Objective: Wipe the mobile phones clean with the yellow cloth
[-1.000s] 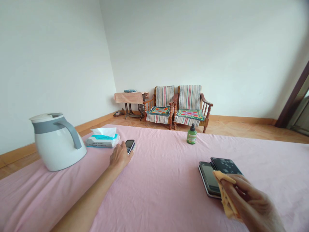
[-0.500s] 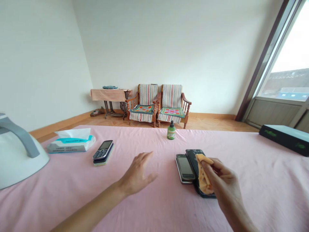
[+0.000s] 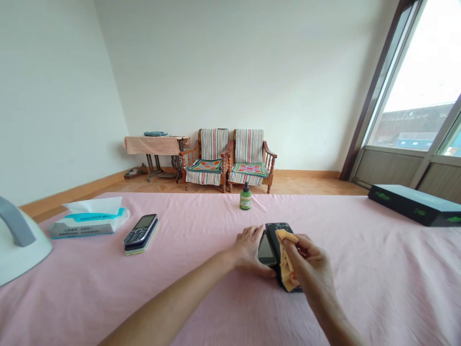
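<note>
My left hand [image 3: 249,252] is at the left side of a touchscreen mobile phone [image 3: 266,251], its fingers along the upper left edge and its thumb curled round the lower end. My right hand [image 3: 312,259] pinches a folded yellow-orange cloth [image 3: 287,269]. The cloth lies over a larger black device or case [image 3: 278,226], flat against the phone's right side; much of it is hidden by cloth and hand. Farther left, a keypad mobile phone [image 3: 140,231] rests on top of a small stack.
A green spray bottle [image 3: 245,198] stands near the far edge of the pink tablecloth [image 3: 201,211]. At left are a tissue pack [image 3: 90,222] and a white kettle [image 3: 19,247] with a grey handle. A black box [image 3: 414,204] lies at far right. Two armchairs [image 3: 248,154] stand beyond.
My left hand has moved right, from open above the tablecloth onto the touchscreen phone. My right hand still holds the cloth over the black item. The view has turned slightly right.
</note>
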A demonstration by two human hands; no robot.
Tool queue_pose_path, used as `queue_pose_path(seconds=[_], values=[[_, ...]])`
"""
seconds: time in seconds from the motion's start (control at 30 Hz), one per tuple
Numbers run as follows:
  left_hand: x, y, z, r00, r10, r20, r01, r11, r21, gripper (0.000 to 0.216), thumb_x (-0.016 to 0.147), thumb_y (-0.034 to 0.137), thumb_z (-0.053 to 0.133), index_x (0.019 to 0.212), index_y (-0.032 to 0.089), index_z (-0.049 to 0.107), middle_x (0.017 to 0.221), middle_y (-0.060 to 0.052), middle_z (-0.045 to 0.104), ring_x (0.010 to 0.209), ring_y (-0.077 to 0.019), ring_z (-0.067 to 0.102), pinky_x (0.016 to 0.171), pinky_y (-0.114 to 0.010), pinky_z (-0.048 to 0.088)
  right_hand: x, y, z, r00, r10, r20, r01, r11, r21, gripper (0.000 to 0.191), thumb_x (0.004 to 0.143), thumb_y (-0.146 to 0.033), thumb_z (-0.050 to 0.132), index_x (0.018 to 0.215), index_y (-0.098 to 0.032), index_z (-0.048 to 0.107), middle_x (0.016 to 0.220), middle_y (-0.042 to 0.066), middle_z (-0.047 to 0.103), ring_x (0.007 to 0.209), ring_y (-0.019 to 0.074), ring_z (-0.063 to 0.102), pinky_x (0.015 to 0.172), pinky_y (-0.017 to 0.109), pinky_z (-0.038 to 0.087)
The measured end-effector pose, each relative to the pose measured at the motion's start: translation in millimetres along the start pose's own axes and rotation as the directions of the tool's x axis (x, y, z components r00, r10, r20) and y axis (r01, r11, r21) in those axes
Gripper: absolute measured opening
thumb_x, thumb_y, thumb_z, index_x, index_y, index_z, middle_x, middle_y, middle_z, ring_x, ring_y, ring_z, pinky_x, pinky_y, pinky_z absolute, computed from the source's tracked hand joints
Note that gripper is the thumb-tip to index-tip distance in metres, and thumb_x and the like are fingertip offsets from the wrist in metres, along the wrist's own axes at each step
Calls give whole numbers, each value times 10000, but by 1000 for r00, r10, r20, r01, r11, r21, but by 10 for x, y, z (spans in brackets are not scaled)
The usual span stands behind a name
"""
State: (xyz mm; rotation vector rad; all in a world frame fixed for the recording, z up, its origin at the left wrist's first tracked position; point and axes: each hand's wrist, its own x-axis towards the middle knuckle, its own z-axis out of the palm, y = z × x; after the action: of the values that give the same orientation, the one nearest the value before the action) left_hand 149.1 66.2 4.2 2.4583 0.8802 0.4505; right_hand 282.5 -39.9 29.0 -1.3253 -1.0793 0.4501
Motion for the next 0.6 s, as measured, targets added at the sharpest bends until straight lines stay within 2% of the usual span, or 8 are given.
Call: queue_pose_path(seconds=[0.17,0.27,0.37,0.47,0.6], values=[[-168,4,-65,999,-45,-5,45,999,28,1274,379,578,814,1445,209,221,1338,-177,375,1267,-438,309,1037,-578,295,-5,-9,10,1000,22,18,-21,1000,-18,290,759,-438,596,731,-165,687,728,22,567,643,159,531,533,226,411],[-409,-81,-243,997,-75,-19,76,994,78,1255,405,547,815,1450,195,216,1331,-175,372,1265,-416,317,1051,-545,304,-23,2,2,998,61,20,-61,998,-31,318,728,-477,612,751,-170,692,746,28,581,647,165,531,513,223,408],[-733,-243,-580,988,-96,-125,115,982,151,1206,440,499,816,1445,191,226,1323,-147,389,1247,-345,364,1070,-455,320,-44,12,-13,992,124,38,-123,992,-23,361,682,-516,640,790,-178,703,764,39,604,656,177,546,471,215,403],[-1092,-480,-1021,962,-168,-216,210,959,191,1154,508,462,798,1451,204,185,1360,-125,363,1281,-301,336,1094,-399,288,-70,5,-22,989,145,34,-145,989,-13,379,617,-539,682,776,-197,716,774,37,621,650,177,562,453,204,408],[-1508,-916,-1582,891,-301,-339,387,894,224,1002,612,410,737,1438,200,212,1371,-126,379,1286,-301,344,1092,-412,265,-100,-10,-18,987,150,57,-150,989,-12,370,575,-545,703,753,-221,709,783,33,640,662,187,582,462,200,434]])
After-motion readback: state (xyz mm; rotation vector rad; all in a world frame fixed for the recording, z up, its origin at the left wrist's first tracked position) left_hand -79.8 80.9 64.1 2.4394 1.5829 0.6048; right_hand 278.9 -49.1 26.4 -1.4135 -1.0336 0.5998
